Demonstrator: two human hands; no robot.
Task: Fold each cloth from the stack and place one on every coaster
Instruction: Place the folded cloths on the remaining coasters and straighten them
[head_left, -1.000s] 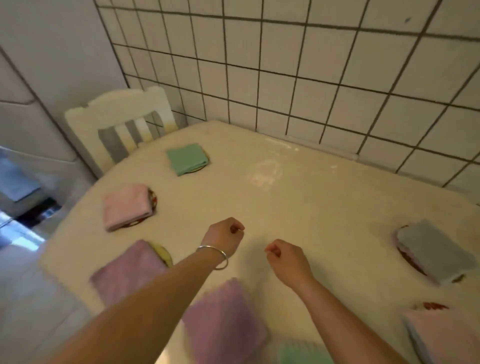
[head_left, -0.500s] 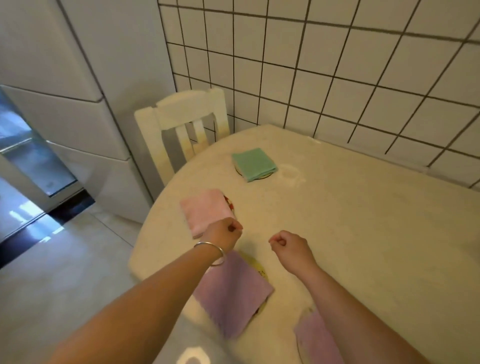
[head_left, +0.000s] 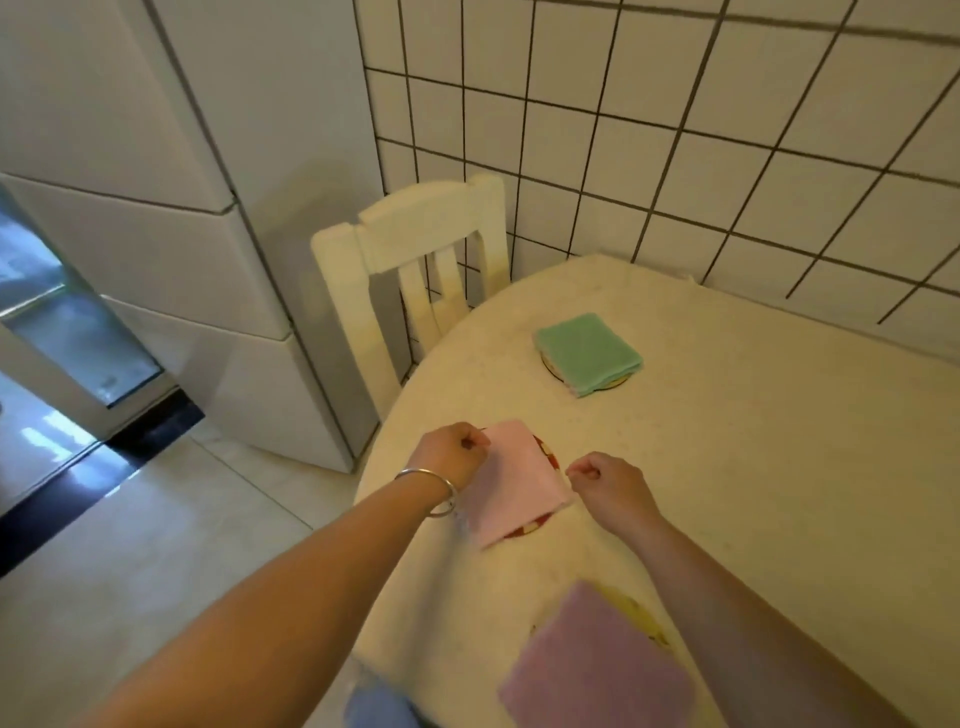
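The cream desk (head_left: 753, 467) carries three folded cloths, each on a coaster. The purple cloth (head_left: 597, 670) lies nearest, the pink cloth (head_left: 511, 480) sits between the hands, the green cloth (head_left: 587, 353) farthest. The left hand (head_left: 449, 454) is curled at the pink cloth's left edge; whether it pinches the fabric I cannot tell. The right hand (head_left: 605, 480) is clenched, empty, beside the right edge. Such cloth looks light, soft and floppy, best taken by its corners.
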